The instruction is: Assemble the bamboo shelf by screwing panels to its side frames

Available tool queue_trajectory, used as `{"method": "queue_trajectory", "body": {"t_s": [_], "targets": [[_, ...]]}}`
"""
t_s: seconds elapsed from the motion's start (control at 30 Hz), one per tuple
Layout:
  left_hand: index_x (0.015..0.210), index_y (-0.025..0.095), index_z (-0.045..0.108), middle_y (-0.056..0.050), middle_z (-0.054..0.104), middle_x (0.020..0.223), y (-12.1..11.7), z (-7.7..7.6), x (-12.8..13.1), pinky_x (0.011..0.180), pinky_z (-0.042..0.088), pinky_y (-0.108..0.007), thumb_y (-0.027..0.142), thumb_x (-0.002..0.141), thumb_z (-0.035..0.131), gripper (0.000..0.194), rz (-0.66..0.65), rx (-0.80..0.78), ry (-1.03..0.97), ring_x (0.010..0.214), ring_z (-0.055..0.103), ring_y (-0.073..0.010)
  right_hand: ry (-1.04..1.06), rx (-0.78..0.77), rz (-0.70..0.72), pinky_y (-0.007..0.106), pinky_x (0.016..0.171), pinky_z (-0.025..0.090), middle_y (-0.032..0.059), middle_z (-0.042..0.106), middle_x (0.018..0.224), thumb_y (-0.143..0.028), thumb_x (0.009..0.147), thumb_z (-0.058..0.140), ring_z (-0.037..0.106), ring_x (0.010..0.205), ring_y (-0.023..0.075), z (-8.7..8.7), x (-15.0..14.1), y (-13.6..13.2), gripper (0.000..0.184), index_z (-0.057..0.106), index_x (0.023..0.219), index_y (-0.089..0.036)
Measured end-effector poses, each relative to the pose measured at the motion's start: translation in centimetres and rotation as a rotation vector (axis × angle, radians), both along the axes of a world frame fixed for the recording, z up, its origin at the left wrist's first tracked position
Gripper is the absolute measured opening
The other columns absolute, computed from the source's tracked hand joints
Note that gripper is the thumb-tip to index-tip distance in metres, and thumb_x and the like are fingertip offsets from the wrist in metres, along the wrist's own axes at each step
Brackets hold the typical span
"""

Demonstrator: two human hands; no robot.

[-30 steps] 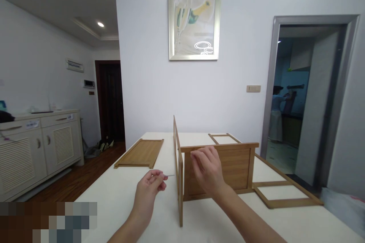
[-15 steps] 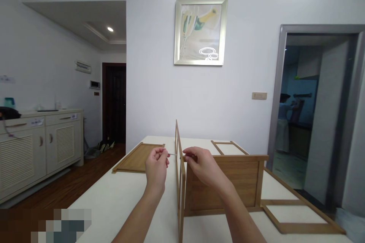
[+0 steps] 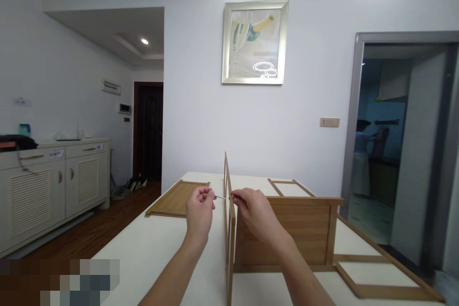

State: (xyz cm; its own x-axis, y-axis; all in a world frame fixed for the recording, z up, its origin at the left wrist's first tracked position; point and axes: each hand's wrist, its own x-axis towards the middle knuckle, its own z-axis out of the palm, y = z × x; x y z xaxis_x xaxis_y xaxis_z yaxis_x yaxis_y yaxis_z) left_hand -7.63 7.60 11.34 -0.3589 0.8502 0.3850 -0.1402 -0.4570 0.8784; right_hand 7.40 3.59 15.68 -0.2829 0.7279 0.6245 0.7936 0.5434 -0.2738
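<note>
My left hand (image 3: 200, 213) is closed in a pinch on a thin metal rod (image 3: 221, 197), perhaps a hex key. The rod points right, its tip at the near side of an upright wooden frame (image 3: 230, 239). Across that frame, my right hand (image 3: 258, 210) has its fingertips pinched together close to the frame's edge. Whatever those fingers hold is too small to make out. A wooden panel (image 3: 304, 229) stands on edge against the frame's right side, partly hidden by my right hand and forearm.
A white table (image 3: 172, 267) bears the parts. Another wooden panel (image 3: 172, 198) lies flat at left; a wooden frame (image 3: 390, 291) lies at right, with more frame pieces (image 3: 283, 182) behind. Through the doorway at right stands a person (image 3: 362, 153). A white cabinet (image 3: 53, 186) lines the left wall.
The whole view has shifted slightly, with things appearing a little further right. Both hands keep nearly the same places at the frame, and the rod now tilts slightly downward.
</note>
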Motion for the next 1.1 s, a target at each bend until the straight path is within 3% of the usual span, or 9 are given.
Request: {"method": "queue_trajectory", "body": {"t_s": [0.53,1.1], "targets": [[0.084,0.015,0.060,-0.004,0.066,0.072,0.33,0.06,0.49,0.049,0.040,-0.023,0.040,0.070,0.070,0.030,-0.030,-0.006,-0.044,0.052,0.052,-0.0101,0.002,0.017,-0.006,0.031,0.083,0.038,0.0036,0.072,0.098,-0.017,0.094,0.045,0.062,0.091,0.0179,-0.42,0.01,0.24,0.027,0.069,0.106,-0.022],[0.079,0.015,0.058,-0.004,0.067,0.068,-0.05,0.57,0.33,0.047,0.039,-0.022,0.032,0.069,0.067,0.022,-0.014,-0.010,-0.023,0.048,0.051,-0.0096,0.002,0.057,-0.008,0.031,0.082,0.038,0.0041,0.072,0.097,-0.019,0.095,0.043,0.062,0.091,0.0187,-0.80,0.11,0.53,0.027,0.068,0.106,-0.022]]}}
